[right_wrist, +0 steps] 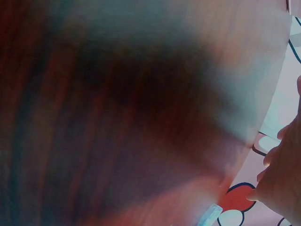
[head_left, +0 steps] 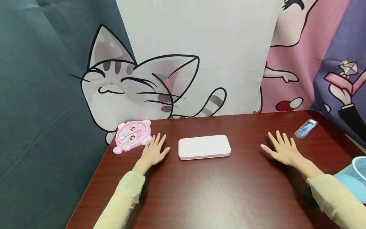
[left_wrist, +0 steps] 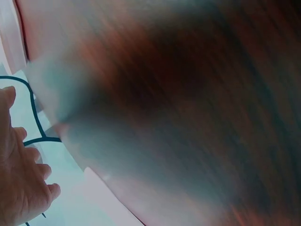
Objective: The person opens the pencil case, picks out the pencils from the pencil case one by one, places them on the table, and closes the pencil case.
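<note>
Hands just chilling flat on the table (head_left: 217, 190), fingers spread: left hand (head_left: 152, 152) beside the white pencil case (head_left: 204, 146) near the pink clock (head_left: 132, 135), right hand (head_left: 283, 149) well off its other side.

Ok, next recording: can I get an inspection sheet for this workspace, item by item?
Surface: dark red wood-grain table, nothing spilled.
Job's things: closed white case lying flat between the hands, untouched.
Clutter: pink clock at the far left corner; small clear blue packet far right; light blue object at the right edge, partly cut off.
Grips: left hand flat on the table beside the clock; right hand flat, fingers spread; both hold nothing.
Cables: nothing seen.
Surroundings: cartoon cat cloth and other printed fabric behind the table.
</note>
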`<act>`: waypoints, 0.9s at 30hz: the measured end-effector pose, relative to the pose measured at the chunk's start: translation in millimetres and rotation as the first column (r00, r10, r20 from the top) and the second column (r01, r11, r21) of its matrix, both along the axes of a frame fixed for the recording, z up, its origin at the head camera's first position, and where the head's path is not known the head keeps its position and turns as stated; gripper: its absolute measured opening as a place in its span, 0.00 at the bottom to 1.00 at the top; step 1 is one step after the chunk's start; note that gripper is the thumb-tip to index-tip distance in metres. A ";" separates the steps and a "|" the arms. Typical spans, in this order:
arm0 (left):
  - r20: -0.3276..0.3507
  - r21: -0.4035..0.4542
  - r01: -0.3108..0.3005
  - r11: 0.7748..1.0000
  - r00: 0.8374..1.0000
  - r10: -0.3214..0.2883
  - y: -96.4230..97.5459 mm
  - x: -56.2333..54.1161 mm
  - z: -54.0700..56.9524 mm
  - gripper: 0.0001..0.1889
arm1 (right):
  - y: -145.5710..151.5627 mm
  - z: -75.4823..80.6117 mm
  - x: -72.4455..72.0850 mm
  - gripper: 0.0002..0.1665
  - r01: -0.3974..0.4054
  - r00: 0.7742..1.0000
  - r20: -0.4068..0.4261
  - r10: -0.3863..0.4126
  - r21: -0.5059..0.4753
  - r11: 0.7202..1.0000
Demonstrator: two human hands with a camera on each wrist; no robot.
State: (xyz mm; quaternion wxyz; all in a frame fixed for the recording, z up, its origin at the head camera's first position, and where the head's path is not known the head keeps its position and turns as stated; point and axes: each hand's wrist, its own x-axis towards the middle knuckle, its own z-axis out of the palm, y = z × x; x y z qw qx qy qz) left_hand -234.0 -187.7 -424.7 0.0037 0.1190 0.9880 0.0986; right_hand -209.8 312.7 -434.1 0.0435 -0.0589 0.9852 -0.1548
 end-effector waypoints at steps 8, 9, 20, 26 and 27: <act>0.016 -0.003 -0.006 1.000 1.000 0.006 -0.5 0.3 0.3 0.34 | -2.1 -2.6 -2.4 0.52 -0.006 1.000 0.003 0.006 0.006 1.000; 0.014 0.000 -0.004 1.000 1.000 0.004 0.1 0.3 0.7 0.34 | -2.2 -2.4 -2.7 0.52 -0.005 1.000 0.001 0.005 0.007 1.000; -0.006 -0.002 0.025 1.000 1.000 -0.025 1.6 -2.3 -3.3 0.34 | -28.9 -0.2 -7.7 0.50 -0.043 0.998 -0.046 0.043 0.005 0.999; -0.016 -0.004 0.049 0.999 0.999 -0.049 6.9 -2.4 -7.2 0.34 | -70.5 -5.8 -13.2 0.46 -0.127 0.987 -0.101 0.127 0.008 0.992; -0.010 0.000 0.057 0.998 0.998 -0.057 9.0 -2.4 -7.6 0.34 | -77.9 -6.6 -14.6 0.44 -0.147 0.983 -0.114 0.147 0.010 0.989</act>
